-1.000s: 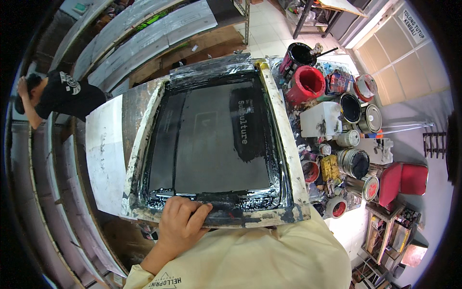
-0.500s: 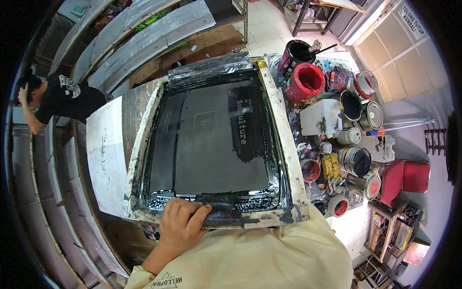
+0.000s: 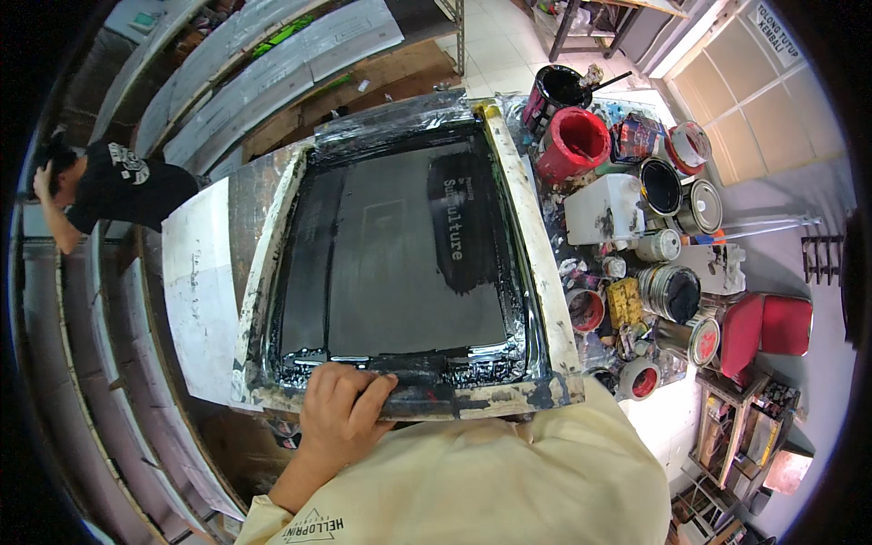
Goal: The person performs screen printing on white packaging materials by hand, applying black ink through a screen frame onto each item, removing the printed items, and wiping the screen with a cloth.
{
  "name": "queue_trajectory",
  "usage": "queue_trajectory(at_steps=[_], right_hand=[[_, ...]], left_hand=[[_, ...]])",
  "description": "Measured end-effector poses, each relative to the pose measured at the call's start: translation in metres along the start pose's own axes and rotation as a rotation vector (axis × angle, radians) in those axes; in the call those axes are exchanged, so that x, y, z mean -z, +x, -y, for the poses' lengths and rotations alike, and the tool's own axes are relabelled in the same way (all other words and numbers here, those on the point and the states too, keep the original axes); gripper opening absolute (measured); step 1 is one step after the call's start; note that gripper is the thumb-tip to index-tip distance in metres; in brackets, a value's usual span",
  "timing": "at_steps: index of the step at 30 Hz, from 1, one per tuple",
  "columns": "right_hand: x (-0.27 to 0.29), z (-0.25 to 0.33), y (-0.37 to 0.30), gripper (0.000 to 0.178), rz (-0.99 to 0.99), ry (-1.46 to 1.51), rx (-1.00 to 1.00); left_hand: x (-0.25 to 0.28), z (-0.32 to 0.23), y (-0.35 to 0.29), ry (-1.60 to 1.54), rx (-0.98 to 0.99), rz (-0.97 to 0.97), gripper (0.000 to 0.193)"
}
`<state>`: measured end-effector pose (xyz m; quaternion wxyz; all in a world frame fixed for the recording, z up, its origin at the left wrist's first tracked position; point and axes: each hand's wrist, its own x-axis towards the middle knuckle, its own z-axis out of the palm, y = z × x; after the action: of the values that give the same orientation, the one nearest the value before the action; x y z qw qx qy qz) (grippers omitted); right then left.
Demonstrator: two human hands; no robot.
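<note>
A screen printing frame (image 3: pixel 559 359) with worn, ink-spotted pale sides lies before me. Its dark mesh (image 3: pixel 413 313) shows pale lettering inside a wet black ink patch (image 3: pixel 461 241) at the right. Glossy black ink lines the mesh's near and right edges. My left hand (image 3: pixel 345 404) is closed over the near edge of the frame, left of its middle, with the thumb toward the right. What the fingertips press on is partly hidden. My right hand is out of view.
Right of the frame, a stained table holds a red bucket (image 3: pixel 578 143), a black ink tub (image 3: pixel 556 89), a white jerrycan (image 3: pixel 607 211) and several cans. A white board (image 3: pixel 196 295) lies at the left. Beyond it a person in black (image 3: pixel 136 182) stands by shelves. A red chair (image 3: pixel 767 327) stands far right.
The view has shifted slightly, so most things sit a little higher in the picture. My left hand keeps its hold on the frame's near edge.
</note>
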<state>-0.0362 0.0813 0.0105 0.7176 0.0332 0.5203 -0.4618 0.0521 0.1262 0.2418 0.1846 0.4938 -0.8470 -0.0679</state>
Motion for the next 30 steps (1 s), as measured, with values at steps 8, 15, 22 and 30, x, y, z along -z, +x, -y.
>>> queue_trajectory(at_steps=[8, 15, 22, 30], right_hand=[[0.084, 0.053, 0.016, 0.034, 0.154, 0.230, -0.115], [0.247, 0.108, -0.069, 0.033, 0.262, 0.129, -0.181], [0.293, 0.152, -0.198, 0.029, -0.030, -1.177, 0.395], [0.309, 0.057, -0.135, 0.040, -0.347, -1.606, 1.015]], left_hand=[[-0.005, 0.002, -0.007, -0.021, -0.005, -0.021, 0.071], [-0.025, 0.000, -0.023, -0.001, -0.008, 0.000, 0.073], [-0.033, -0.007, -0.023, 0.062, 0.002, -0.027, 0.076], [-0.033, -0.009, -0.027, 0.094, 0.034, -0.060, 0.073]])
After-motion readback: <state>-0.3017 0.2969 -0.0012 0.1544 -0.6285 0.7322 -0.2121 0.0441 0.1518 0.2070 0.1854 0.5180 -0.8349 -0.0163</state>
